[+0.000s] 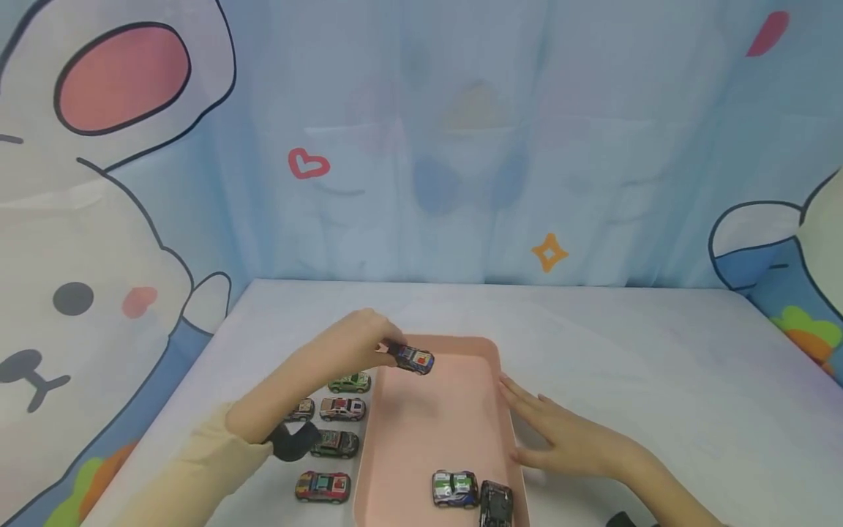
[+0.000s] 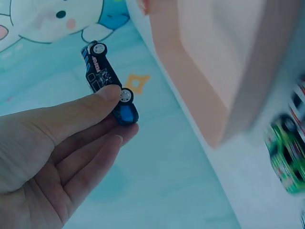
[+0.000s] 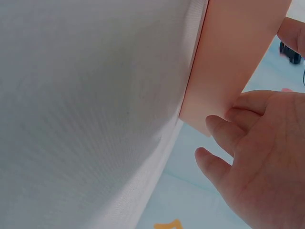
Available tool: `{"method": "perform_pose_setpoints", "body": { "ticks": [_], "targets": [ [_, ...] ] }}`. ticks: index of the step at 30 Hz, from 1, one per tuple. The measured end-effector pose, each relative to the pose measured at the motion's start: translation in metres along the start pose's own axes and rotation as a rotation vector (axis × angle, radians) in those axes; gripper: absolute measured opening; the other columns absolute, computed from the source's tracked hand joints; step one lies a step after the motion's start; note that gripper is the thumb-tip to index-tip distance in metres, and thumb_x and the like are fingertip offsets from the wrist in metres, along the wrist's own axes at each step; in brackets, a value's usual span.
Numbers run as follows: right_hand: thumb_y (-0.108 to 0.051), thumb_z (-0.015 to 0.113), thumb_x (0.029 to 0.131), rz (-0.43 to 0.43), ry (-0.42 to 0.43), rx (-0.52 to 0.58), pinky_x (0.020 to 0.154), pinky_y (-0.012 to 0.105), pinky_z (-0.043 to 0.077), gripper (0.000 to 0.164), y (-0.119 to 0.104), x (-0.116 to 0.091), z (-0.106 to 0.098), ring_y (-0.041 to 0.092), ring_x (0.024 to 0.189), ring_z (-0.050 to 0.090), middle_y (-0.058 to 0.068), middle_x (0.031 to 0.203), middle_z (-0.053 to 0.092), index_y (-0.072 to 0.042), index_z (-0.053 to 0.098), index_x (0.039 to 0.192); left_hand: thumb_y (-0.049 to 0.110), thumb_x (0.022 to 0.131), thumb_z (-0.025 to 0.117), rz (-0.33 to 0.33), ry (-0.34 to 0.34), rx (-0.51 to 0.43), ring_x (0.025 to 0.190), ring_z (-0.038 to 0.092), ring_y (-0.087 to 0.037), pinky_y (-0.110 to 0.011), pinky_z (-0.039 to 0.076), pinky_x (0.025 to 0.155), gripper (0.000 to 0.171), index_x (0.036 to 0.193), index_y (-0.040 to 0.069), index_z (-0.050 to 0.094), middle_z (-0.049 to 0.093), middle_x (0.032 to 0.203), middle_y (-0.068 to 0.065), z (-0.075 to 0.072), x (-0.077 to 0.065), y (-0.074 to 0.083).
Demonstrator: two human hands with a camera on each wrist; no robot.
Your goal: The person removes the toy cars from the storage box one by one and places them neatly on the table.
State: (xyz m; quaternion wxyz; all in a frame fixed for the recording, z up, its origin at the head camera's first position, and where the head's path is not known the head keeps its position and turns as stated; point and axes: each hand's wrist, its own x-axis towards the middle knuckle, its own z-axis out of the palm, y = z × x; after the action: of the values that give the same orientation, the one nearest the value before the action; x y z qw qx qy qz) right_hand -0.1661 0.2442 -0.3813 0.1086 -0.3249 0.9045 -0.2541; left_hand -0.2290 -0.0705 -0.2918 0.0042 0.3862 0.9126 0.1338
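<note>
My left hand (image 1: 358, 340) pinches a dark toy car (image 1: 415, 359) by one end, held up over the far left part of the pink tray (image 1: 435, 417). In the left wrist view, thumb and fingers grip the toy car (image 2: 101, 71) near a wheel, and its blue window shows. My right hand (image 1: 569, 440) lies along the tray's right side, fingers spread, fingertips at the rim. The right wrist view has that hand (image 3: 271, 148) against the tray's outer wall (image 3: 231, 52). Inside the tray's near right part sit a green-and-white car (image 1: 454, 488) and a black car (image 1: 496, 503).
Left of the tray, several toy cars stand on the white table (image 1: 632, 351): a green one (image 1: 350, 382), a white-and-red one (image 1: 342, 408), a dark one (image 1: 334, 443) and a red one (image 1: 323, 487). A cartoon-printed blue curtain (image 1: 408, 241) hangs behind the table.
</note>
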Motion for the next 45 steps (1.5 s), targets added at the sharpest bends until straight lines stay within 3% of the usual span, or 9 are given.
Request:
{"method": "perform_pose_setpoints", "body": {
  "ticks": [10,16,21,31,40,45],
  "targets": [
    [-0.045,0.055,0.092,-0.02,-0.005,0.005,0.103,0.063,0.013,0.08,0.0,0.0,0.001,0.042,0.133,0.022,0.014,0.154,0.008,-0.004,0.015,0.149,0.006,0.075,0.077,-0.162,0.008,0.055,0.086,0.065,-0.02,-0.033,0.053,0.077,0.022,0.096,0.003,0.072,0.069,0.089,-0.003,-0.002,-0.069,-0.031],
    [-0.043,0.055,0.092,-0.025,-0.003,0.014,0.103,0.064,0.012,0.08,0.002,0.0,0.0,0.042,0.133,0.02,0.014,0.154,0.007,-0.004,0.015,0.149,0.004,0.073,0.078,-0.236,0.015,0.019,0.085,0.065,-0.021,-0.034,0.054,0.074,0.026,0.097,0.002,0.071,0.069,0.089,-0.005,-0.003,-0.097,-0.038],
    [-0.043,0.055,0.092,-0.031,-0.006,0.012,0.104,0.063,0.012,0.079,0.001,0.001,-0.001,0.041,0.133,0.02,0.014,0.154,0.007,-0.003,0.015,0.149,0.005,0.071,0.079,-0.353,-0.006,-0.009,0.084,0.066,-0.02,-0.034,0.054,0.074,0.027,0.097,0.002,0.071,0.069,0.09,-0.006,0.007,-0.117,-0.046],
    [-0.044,0.055,0.092,-0.023,-0.008,0.006,0.103,0.064,0.013,0.08,-0.002,0.001,-0.002,0.042,0.132,0.023,0.016,0.154,0.008,-0.001,0.017,0.148,0.003,0.065,0.082,-0.411,-0.038,-0.035,0.078,0.066,-0.018,-0.035,0.054,0.073,0.027,0.09,0.004,0.072,0.07,0.086,-0.008,0.029,-0.14,-0.059],
    [-0.043,0.054,0.093,-0.029,-0.001,0.001,0.102,0.065,0.013,0.079,-0.002,0.0,-0.002,0.042,0.132,0.023,0.017,0.153,0.008,0.001,0.017,0.147,0.006,0.064,0.081,-0.441,-0.083,0.034,0.08,0.063,-0.021,-0.042,0.051,0.079,0.024,0.086,0.006,0.072,0.069,0.084,-0.006,0.045,-0.148,-0.066],
    [-0.043,0.055,0.092,-0.023,0.0,-0.002,0.102,0.065,0.014,0.079,-0.002,0.0,-0.002,0.041,0.132,0.023,0.017,0.153,0.009,0.001,0.018,0.147,0.007,0.065,0.081,-0.491,-0.094,0.042,0.084,0.062,-0.024,-0.045,0.049,0.082,0.024,0.087,0.007,0.071,0.068,0.085,-0.006,0.051,-0.149,-0.067]
  ]
}}
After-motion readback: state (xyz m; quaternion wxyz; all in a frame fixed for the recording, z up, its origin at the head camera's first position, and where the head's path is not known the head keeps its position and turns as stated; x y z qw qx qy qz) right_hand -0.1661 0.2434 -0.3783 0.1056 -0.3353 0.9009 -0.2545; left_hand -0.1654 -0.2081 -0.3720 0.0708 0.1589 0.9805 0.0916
